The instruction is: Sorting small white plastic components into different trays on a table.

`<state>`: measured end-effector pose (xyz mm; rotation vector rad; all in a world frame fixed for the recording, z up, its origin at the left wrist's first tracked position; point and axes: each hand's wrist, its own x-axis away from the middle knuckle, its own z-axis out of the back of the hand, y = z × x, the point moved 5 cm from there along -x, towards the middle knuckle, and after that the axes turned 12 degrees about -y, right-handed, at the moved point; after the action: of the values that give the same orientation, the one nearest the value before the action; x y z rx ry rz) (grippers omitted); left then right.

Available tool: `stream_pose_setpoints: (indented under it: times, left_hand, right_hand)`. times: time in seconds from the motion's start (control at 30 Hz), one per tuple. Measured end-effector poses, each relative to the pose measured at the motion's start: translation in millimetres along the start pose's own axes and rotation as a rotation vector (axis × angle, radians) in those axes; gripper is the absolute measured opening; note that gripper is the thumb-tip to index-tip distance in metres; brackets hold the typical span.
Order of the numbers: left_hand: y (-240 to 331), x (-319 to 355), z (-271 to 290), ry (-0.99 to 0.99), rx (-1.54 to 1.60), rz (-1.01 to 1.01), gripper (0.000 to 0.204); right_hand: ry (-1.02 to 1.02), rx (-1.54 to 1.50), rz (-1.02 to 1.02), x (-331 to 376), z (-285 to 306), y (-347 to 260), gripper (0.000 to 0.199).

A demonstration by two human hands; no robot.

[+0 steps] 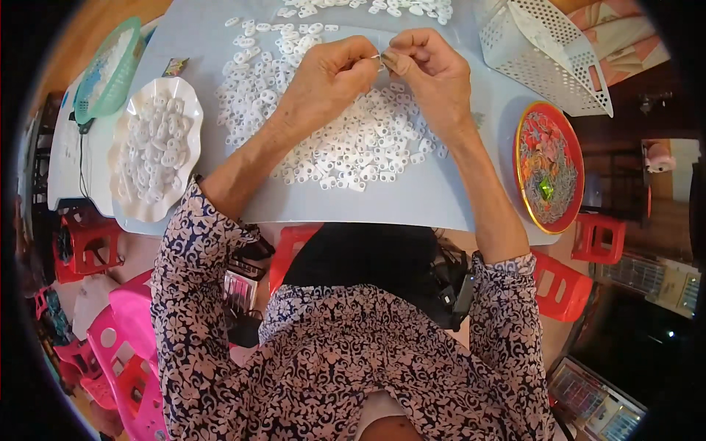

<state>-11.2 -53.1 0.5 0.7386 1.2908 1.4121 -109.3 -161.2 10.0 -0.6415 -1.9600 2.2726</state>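
Note:
My left hand (332, 75) and my right hand (429, 70) meet fingertip to fingertip above a grey table (412, 198). Between the pinched fingers sits a small white plastic piece (379, 59), held by both hands. Under the hands lies a wide heap of several small white plastic pieces (353, 140) with two holes each. More of the same pieces spread toward the far edge (382, 7).
A white scalloped dish (154, 151) full of white pieces sits left. A green mesh basket (109, 67) lies at the far left, a white perforated basket (551, 51) at the far right, a red round tray (548, 167) on the right. Red and pink plastic stools stand below the table.

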Motion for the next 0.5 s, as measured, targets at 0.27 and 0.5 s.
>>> stream_pose_setpoints:
  times: [0.27,0.5]
  left_hand:
    - [-2.2,-1.4,0.5,0.017,0.039,-0.031,0.016]
    - [-3.3,-3.6,-2.1,-0.067,0.009,-0.054,0.016]
  right_hand:
    - [0.015,0.028,-0.022,1.5,2.0,3.8,0.009]
    - [0.042,0.087,-0.046,2.8,3.4,3.3,0.018]
